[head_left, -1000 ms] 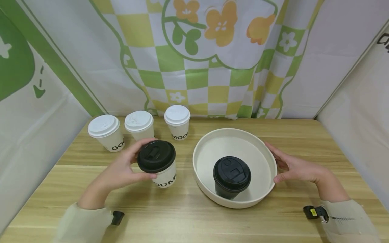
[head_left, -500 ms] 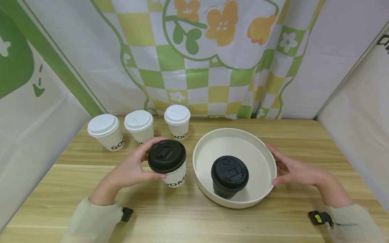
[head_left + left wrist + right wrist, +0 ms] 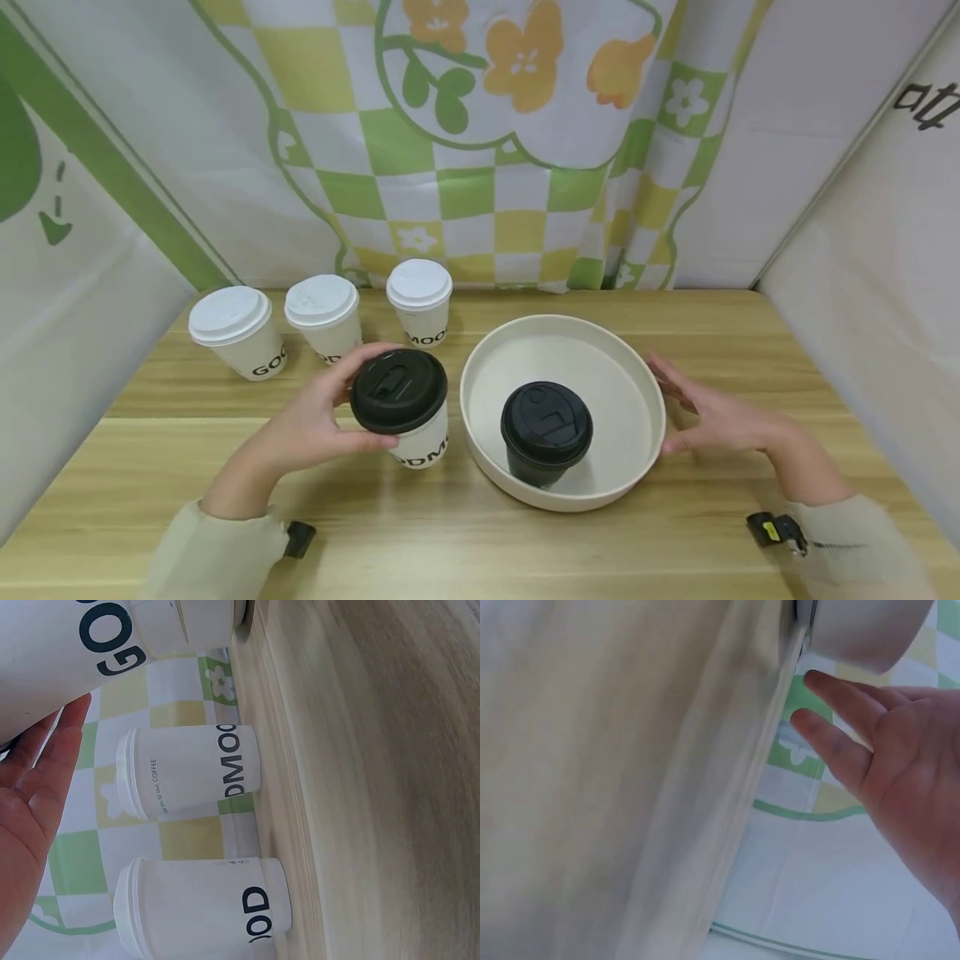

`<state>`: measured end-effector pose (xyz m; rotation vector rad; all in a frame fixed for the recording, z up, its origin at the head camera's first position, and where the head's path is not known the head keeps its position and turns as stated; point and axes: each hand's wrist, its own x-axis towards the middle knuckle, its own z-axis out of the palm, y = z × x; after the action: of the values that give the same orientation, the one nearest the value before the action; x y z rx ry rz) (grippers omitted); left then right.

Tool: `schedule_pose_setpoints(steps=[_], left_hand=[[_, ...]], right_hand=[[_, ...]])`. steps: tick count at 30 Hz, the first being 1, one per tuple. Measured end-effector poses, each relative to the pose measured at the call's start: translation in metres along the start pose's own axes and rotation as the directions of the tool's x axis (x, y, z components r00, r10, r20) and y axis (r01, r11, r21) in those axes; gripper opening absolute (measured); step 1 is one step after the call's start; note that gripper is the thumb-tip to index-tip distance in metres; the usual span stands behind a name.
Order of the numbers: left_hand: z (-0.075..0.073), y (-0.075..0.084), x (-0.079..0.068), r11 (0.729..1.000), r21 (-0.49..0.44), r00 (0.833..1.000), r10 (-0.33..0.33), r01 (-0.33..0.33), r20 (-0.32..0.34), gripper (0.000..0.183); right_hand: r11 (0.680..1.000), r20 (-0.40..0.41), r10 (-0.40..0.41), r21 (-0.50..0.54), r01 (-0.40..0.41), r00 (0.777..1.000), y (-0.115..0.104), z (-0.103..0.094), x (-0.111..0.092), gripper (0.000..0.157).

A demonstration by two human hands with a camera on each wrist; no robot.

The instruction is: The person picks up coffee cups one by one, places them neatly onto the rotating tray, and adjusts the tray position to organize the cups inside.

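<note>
In the head view, my left hand [image 3: 318, 425] grips a white paper coffee cup [image 3: 423, 446] with a black lid, thumb in front and fingers behind, just under the lid. This cup stands left of a round cream tray [image 3: 622, 350]; whether its base touches the table cannot be told. A dark coffee cup [image 3: 546, 429] with a black lid sits inside the tray, near its front wall. My right hand [image 3: 723, 417] is at the tray's right wall, thumb and fingers spread. In the right wrist view, its fingers [image 3: 840, 701] look extended and uncurled, near the wall.
White-lidded paper cups stand in a row at the back left: a left one [image 3: 240, 333], a middle one [image 3: 324, 317] and a right one [image 3: 420, 300]. Behind the wooden table [image 3: 525, 550] hangs a checked, flowered curtain [image 3: 465, 192].
My left hand has carried the black-lidded white cup rightward, closer to the tray. The dark cup has shifted slightly left within the tray. The head view has turned a little right.
</note>
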<state>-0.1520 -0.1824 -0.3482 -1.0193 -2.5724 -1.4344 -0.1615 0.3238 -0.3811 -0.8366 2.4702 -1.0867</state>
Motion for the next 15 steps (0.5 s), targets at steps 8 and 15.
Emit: schedule_pose_setpoints(steps=[8,15], left_hand=[[0.001,0.0,0.001,1.0,-0.005,1.0,0.006,-0.006,0.008,0.092],[0.001,0.001,0.0,1.0,-0.015,1.0,-0.007,0.007,0.013,0.092]], right_hand=[[0.981,0.123,-0.11,0.173,0.088,0.986,0.015,-0.026,0.019,0.114],[0.957,0.259,-0.164,0.275,0.091,0.952,0.023,-0.032,0.035,0.114]])
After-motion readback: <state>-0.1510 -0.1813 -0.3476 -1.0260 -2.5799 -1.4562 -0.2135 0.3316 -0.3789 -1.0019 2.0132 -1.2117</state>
